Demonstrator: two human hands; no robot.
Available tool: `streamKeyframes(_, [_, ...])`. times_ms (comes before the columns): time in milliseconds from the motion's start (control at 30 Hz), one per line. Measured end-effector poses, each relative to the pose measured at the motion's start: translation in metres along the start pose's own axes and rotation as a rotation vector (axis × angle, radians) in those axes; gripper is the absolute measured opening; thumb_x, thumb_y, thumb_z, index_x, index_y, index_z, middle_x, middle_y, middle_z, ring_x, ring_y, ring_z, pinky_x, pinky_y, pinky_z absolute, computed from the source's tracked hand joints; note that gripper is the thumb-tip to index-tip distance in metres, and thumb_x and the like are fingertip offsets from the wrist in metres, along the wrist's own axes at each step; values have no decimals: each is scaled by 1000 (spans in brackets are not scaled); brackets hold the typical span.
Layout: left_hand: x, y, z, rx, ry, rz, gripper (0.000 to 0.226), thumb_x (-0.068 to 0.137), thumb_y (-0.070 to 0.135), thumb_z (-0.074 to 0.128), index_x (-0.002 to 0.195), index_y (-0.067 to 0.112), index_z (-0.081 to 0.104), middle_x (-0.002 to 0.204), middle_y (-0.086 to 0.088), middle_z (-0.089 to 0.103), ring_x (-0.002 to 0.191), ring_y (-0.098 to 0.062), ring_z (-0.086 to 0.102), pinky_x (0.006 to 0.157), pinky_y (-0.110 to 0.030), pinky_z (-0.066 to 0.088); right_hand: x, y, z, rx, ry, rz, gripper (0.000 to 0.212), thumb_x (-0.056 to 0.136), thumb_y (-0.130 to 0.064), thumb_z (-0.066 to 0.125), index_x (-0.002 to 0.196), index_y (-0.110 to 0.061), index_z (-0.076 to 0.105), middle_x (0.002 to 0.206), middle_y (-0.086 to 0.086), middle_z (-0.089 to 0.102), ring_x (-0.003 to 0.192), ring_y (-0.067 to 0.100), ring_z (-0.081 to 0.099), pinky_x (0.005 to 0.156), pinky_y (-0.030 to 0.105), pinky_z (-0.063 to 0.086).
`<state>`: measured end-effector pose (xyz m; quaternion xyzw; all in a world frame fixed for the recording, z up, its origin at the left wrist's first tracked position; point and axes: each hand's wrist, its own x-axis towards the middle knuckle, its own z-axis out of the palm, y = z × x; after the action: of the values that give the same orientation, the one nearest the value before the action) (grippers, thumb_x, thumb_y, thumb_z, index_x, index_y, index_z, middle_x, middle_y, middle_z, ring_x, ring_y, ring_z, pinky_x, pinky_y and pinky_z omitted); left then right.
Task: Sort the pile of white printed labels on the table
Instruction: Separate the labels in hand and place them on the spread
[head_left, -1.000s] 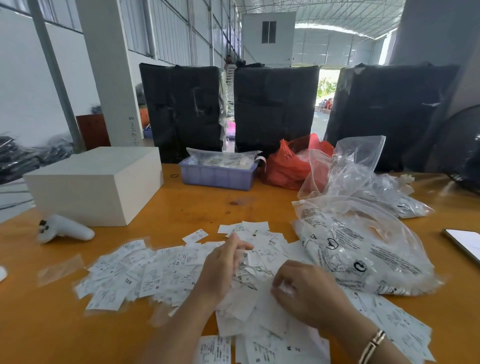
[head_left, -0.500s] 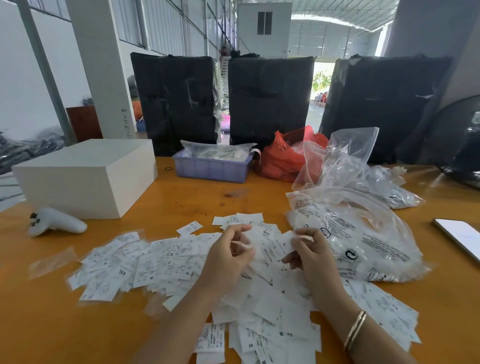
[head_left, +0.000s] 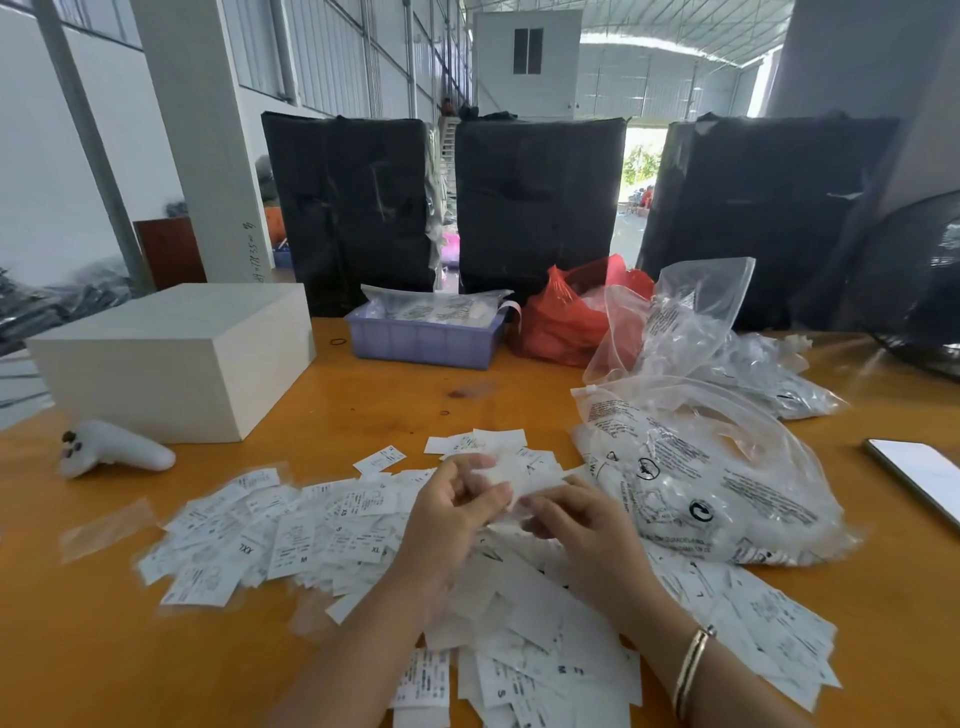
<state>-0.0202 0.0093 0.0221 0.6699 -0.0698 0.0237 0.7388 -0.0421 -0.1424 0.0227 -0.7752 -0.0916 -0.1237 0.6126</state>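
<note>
Both hands meet above the middle of the pile: the left hand (head_left: 457, 512) and the right hand (head_left: 582, 525) each pinch the same blurred white label (head_left: 522, 475) between curled fingers and thumb, holding it just above the heap. A gold bangle (head_left: 693, 667) circles the right wrist.

The orange table (head_left: 363, 410) carries everything. Behind its far edge stand three black wrapped bales (head_left: 540, 208). A white box (head_left: 171, 358) sits at the far left. The pile of labels (head_left: 322, 530) spreads across the near centre, under and around both hands, printed with sizes such as XXL, XL, M and S. Just right of it, touching its edge, lies a clear printed plastic bag (head_left: 706, 483). Further back sit a red bag (head_left: 563, 317) and a purple tray (head_left: 423, 340). A white controller (head_left: 111, 454) lies at the left, a phone (head_left: 917, 475) at the right edge.
</note>
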Motion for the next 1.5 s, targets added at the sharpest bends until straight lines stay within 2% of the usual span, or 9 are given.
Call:
streamKeyframes(167, [-4, 5, 2, -16, -149, -146, 7, 86, 22, 69, 87, 22, 76, 77, 1, 72, 71, -9, 66, 67, -25, 50, 1, 2, -4, -36, 44, 23, 15, 86, -14, 66, 72, -10, 70, 74, 6, 63, 58, 3, 62, 56, 14, 48])
streamKeyframes(267, [-4, 5, 1, -3, -149, -144, 9, 86, 17, 69, 93, 20, 74, 82, -5, 74, 75, -13, 65, 71, -28, 50, 0, 0, -3, -94, 67, -21, 16, 84, -17, 69, 68, -13, 70, 69, 4, 61, 53, 0, 55, 52, 11, 42])
streamKeyframes(367, [-3, 6, -4, 38, -228, -163, 28, 83, 18, 73, 109, 23, 65, 78, -1, 72, 73, -13, 67, 68, -24, 51, 0, 1, -3, -145, 77, -53, 17, 83, -20, 70, 67, -13, 69, 70, 3, 59, 54, 2, 49, 52, 15, 39])
streamKeyframes(467, [-3, 3, -4, 40, -184, -149, 23, 79, 20, 76, 100, 29, 71, 77, -1, 71, 71, -13, 67, 66, -23, 53, -1, 1, -2, -158, 89, -70, 12, 85, -19, 67, 73, -19, 70, 77, 2, 60, 61, 8, 56, 58, 19, 45])
streamKeyframes(733, [-1, 2, 1, -60, 35, -21, 14, 84, 11, 70, 81, 24, 75, 68, 10, 70, 67, -7, 67, 63, -14, 52, 2, 0, -18, 608, 328, 141, 46, 88, 0, 59, 120, -33, 51, 73, 5, 65, 64, 17, 68, 57, 20, 54])
streamKeyframes(833, [-2, 2, 2, -35, 30, -4, 13, 84, 12, 70, 82, 24, 74, 71, 9, 71, 69, -7, 68, 63, -14, 53, 2, -3, -17, 787, 280, 220, 31, 85, 0, 60, 107, -21, 63, 67, 4, 66, 57, 16, 66, 51, 20, 53])
streamKeyframes(933, [-2, 1, 3, -20, 8, 8, 7, 80, 19, 72, 80, 25, 75, 74, 5, 71, 70, -9, 69, 64, -15, 54, 0, -3, -11, 731, 234, 238, 11, 86, -3, 62, 83, -13, 62, 63, 3, 65, 51, 17, 64, 45, 20, 49])
streamKeyframes(1100, [-2, 1, 3, -29, -1, 13, 25, 67, 37, 70, 87, 23, 73, 76, 0, 73, 74, -14, 72, 65, -18, 55, 2, 1, -13, 730, 333, 268, 8, 86, -5, 63, 86, -11, 56, 66, 6, 67, 52, 16, 65, 46, 20, 50])
streamKeyframes(1500, [-2, 2, 3, -19, 26, -12, 10, 88, 14, 66, 97, 18, 67, 80, -1, 75, 73, -15, 72, 63, -18, 55, 0, 4, -6, 472, 228, 151, 7, 89, -8, 61, 85, -9, 55, 68, 5, 67, 58, 23, 67, 50, 23, 51])
